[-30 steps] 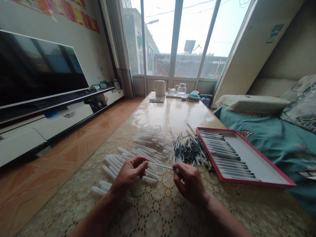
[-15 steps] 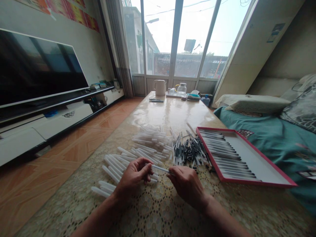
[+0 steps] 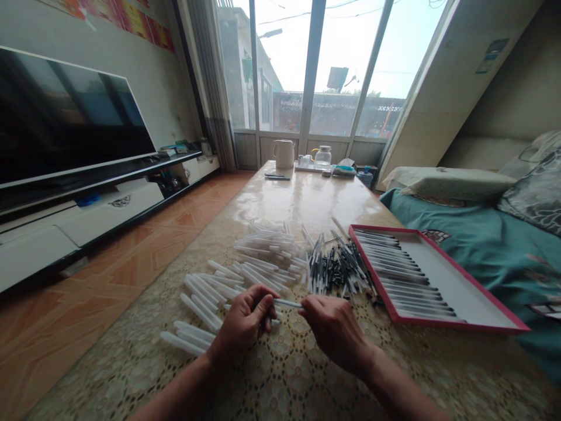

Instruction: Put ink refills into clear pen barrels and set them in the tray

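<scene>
Between my two hands runs a slim, pale pen [image 3: 288, 303], lying roughly level just above the table. The fingertips of my left hand [image 3: 249, 316] are pinched on its left end, and the fingers of my right hand [image 3: 331, 321] are closed round its right end, so both ends are hidden. White translucent pen barrels [image 3: 258, 272] lie in a loose heap beyond and left of my left hand. Black pen parts and dark refills [image 3: 335, 266] are piled beyond my right hand. On the right, a red-rimmed tray [image 3: 473, 275] holds a row of pens with dark ends.
A patterned cover lies over the long table [image 3: 280, 380]. At its far end stand a light pitcher [image 3: 284, 155], a glass jug [image 3: 323, 156] and a blue packet [image 3: 344, 171]. A sofa with a teal cover [image 3: 473, 228] runs along the right; a television [image 3: 70, 117] stands left.
My left hand has moved slightly right, toward my right hand, and less of the pen shows between them. The piles and the tray stay as they were.
</scene>
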Tool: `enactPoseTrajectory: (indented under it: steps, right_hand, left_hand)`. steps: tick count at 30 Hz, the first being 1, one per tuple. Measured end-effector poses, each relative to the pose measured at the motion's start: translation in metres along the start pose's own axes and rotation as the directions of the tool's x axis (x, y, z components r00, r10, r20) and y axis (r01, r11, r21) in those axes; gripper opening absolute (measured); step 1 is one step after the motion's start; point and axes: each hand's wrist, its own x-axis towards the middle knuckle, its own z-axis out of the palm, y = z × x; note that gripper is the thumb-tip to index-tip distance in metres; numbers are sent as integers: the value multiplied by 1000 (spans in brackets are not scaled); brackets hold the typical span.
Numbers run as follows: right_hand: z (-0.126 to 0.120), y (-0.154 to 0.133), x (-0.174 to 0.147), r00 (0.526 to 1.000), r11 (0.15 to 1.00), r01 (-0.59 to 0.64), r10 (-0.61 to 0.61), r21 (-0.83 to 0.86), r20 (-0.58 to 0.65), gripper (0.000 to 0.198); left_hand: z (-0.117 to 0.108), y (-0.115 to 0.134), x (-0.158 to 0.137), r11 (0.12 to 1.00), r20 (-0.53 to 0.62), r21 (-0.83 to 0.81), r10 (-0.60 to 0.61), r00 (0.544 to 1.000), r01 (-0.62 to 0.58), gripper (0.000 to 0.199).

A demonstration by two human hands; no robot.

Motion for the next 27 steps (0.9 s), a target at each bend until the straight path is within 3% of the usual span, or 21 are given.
enactPoseTrajectory:
  steps: [5,10,14,18,20,23,27]
  right_hand:
    - [1,2,-1,992,969,-119,108,215,64,30]
    - [-3,2,2,978,856,-201,143,477,155,34]
    - [-2,5,4,972,829,-228,159,511,175,35]
    - [-2,14,5,965,832,-261,243,490,100,35]
    - [-8,23,6,938,806,-304,347,507,11,34]
    - [-27,42,8,849,724,-370,518,582,-105,32]
    - [-62,73,6,774,701,-484,622,524,-119,32]
  left_hand:
    - [0,1,-3,1000,7,8,18,1000,-18,31]
    - [1,2,-6,998,18,19,57,998,-57,27]
    - [2,2,-3,998,9,30,61,998,-61,30]
    - [2,1,0,993,-43,90,83,996,-79,57]
    - [1,-1,-1,984,-67,142,115,991,-105,59]
    - [-1,-4,-1,971,-86,202,145,986,-125,51]
    - [-2,-4,0,967,-92,221,150,984,-127,42]
